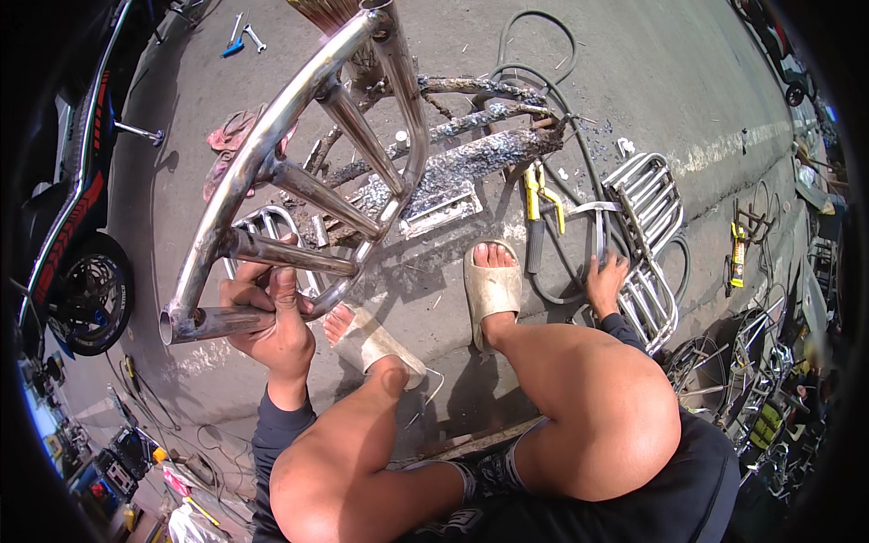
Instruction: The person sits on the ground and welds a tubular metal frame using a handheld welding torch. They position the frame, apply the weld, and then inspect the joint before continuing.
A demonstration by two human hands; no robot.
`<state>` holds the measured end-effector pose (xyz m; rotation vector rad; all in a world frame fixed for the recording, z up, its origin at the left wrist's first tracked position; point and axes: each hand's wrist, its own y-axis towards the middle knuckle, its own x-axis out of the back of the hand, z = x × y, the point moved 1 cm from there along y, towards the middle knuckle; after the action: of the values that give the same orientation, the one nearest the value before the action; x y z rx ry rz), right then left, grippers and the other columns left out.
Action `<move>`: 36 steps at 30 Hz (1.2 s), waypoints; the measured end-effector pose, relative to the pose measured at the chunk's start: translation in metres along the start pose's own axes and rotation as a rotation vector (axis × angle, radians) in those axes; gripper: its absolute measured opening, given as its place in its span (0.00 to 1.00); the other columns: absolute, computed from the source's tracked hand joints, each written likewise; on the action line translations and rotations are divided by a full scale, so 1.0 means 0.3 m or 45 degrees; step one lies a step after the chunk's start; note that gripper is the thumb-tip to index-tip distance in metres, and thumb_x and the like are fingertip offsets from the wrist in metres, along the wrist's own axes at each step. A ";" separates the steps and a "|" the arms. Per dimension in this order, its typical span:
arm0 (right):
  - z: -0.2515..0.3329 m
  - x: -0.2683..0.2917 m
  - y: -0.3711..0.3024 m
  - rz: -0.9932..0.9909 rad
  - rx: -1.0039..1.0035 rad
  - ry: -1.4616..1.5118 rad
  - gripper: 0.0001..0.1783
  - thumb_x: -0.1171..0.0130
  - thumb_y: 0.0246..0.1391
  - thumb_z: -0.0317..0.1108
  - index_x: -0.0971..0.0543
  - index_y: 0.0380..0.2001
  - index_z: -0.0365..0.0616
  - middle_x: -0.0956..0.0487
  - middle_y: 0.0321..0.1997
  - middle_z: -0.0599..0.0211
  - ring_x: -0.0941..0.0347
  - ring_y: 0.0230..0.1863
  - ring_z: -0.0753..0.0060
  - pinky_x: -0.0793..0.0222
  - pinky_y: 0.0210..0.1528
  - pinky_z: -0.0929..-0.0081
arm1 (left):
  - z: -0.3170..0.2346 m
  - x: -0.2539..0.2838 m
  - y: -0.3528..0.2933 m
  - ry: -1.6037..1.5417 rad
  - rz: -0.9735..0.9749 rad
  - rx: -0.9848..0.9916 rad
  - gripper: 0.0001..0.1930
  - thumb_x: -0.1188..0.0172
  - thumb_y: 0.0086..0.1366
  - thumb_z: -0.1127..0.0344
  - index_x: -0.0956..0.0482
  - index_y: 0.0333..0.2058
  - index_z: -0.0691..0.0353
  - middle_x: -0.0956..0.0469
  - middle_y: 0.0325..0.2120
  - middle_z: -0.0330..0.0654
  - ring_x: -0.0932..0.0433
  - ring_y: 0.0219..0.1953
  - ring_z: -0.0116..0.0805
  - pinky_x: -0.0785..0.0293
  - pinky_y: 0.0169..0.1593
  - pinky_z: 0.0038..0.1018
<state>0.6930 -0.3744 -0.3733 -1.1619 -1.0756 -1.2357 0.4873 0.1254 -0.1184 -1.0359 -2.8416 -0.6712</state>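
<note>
My left hand (pixel 272 319) is closed around the lower tubes of a welded metal tube frame (pixel 249 172), raised and tilted over the ground. The frame has a curved outer tube, several cross tubes and brownish weld marks. Down at the right, my right hand (pixel 608 282) is closed on the handle of a T-shaped metal hammer (pixel 601 217), which looks like a chipping hammer. Beside that hand lies a chromed tube rack (pixel 650 204). A yellow welding electrode holder (pixel 534 204) with a dark grip lies left of the hammer.
A crusted metal stand (pixel 489 149) stands ahead of my sandalled feet. Dark cable (pixel 579 100) loops behind it. Wrenches (pixel 256 37) and a pinkish rag (pixel 233 140) lie farther left. A motorcycle wheel (pixel 95 294) edges the left; scrap metal (pixel 738 362) crowds the right.
</note>
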 end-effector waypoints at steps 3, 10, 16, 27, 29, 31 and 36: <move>0.124 0.019 0.009 -0.042 0.275 0.089 0.28 0.39 0.66 0.46 0.28 0.62 0.44 0.29 0.58 0.43 0.31 0.59 0.39 0.35 0.60 0.48 | -0.003 0.005 0.005 -0.016 -0.002 0.013 0.13 0.35 0.71 0.73 0.34 0.36 0.66 0.17 0.46 0.63 0.20 0.24 0.26 0.27 0.20 0.17; 0.463 0.040 0.091 0.430 0.255 0.107 0.41 0.40 0.62 0.65 0.27 0.56 0.34 0.23 0.54 0.29 0.20 0.50 0.31 0.23 0.51 0.43 | -0.009 -0.003 -0.001 -0.038 -0.037 0.066 0.18 0.35 0.71 0.75 0.40 0.30 0.60 0.17 0.46 0.62 0.22 0.23 0.25 0.28 0.21 0.18; 0.502 0.018 0.101 0.571 0.439 -0.118 0.41 0.36 0.59 0.64 0.28 0.54 0.33 0.15 0.39 0.38 0.16 0.43 0.37 0.21 0.46 0.46 | 0.007 -0.001 -0.015 -0.036 0.024 -0.007 0.18 0.36 0.72 0.72 0.40 0.31 0.59 0.17 0.47 0.64 0.23 0.23 0.23 0.29 0.21 0.18; 0.446 -0.101 0.096 0.405 0.420 0.023 0.37 0.32 0.58 0.60 0.29 0.46 0.32 0.18 0.35 0.28 0.20 0.41 0.23 0.25 0.43 0.38 | 0.010 0.005 -0.040 -0.032 -0.005 -0.127 0.08 0.31 0.64 0.80 0.17 0.42 0.65 0.14 0.39 0.43 0.15 0.40 0.28 0.20 0.41 0.25; 0.443 -0.101 0.093 0.375 0.450 0.054 0.38 0.32 0.57 0.60 0.29 0.47 0.31 0.18 0.35 0.28 0.20 0.41 0.22 0.25 0.43 0.39 | 0.009 0.011 -0.037 0.063 0.046 -0.203 0.12 0.31 0.63 0.80 0.15 0.45 0.65 0.14 0.41 0.44 0.14 0.40 0.31 0.19 0.41 0.26; 0.444 -0.097 0.090 0.396 0.418 0.076 0.40 0.31 0.56 0.61 0.29 0.47 0.31 0.18 0.35 0.27 0.20 0.41 0.23 0.24 0.44 0.40 | 0.008 0.019 -0.033 0.194 0.106 -0.254 0.13 0.30 0.62 0.78 0.15 0.46 0.64 0.14 0.40 0.45 0.14 0.39 0.35 0.18 0.42 0.28; 0.457 -0.089 0.087 0.398 0.423 0.104 0.36 0.30 0.56 0.56 0.29 0.45 0.31 0.18 0.35 0.28 0.20 0.41 0.23 0.25 0.44 0.40 | 0.015 0.016 -0.020 0.247 0.123 -0.237 0.12 0.28 0.62 0.75 0.15 0.45 0.65 0.14 0.38 0.46 0.14 0.35 0.36 0.19 0.38 0.28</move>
<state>0.7206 -0.2355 -0.3853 -0.9699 -0.9524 -0.8183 0.4805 0.1261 -0.1240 -1.0596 -2.5854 -0.9835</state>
